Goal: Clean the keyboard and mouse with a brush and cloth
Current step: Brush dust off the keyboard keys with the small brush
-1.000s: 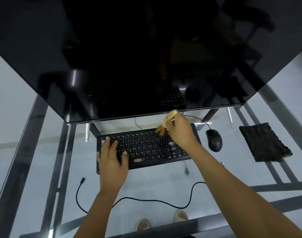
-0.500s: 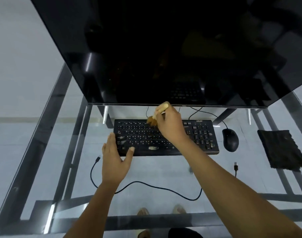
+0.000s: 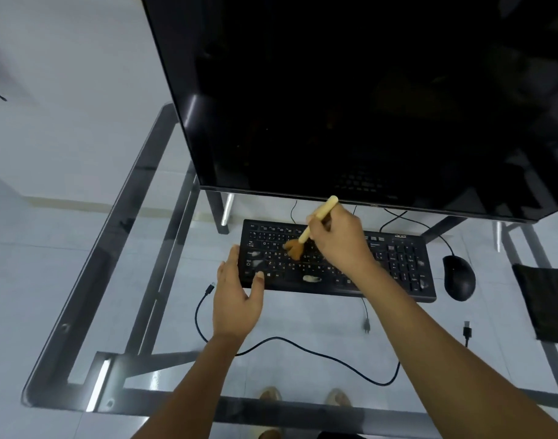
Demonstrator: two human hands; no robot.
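The right hand (image 3: 338, 239) grips the brush (image 3: 309, 231), bristles on the keyboard (image 3: 398, 267) keys; the left hand (image 3: 236, 296) rests flat-fingered at its left end (mouse (image 3: 459, 277) and cloth (image 3: 544, 299) lie rightward on the desk (image 3: 119, 264))

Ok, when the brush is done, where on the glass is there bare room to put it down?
Bare glass lies left of the keyboard, beyond the left hand, and along the near edge in front of the black cable. It is crowded on the right: mouse, cloth and a loose plug. The right hand holds the brush over the keys.
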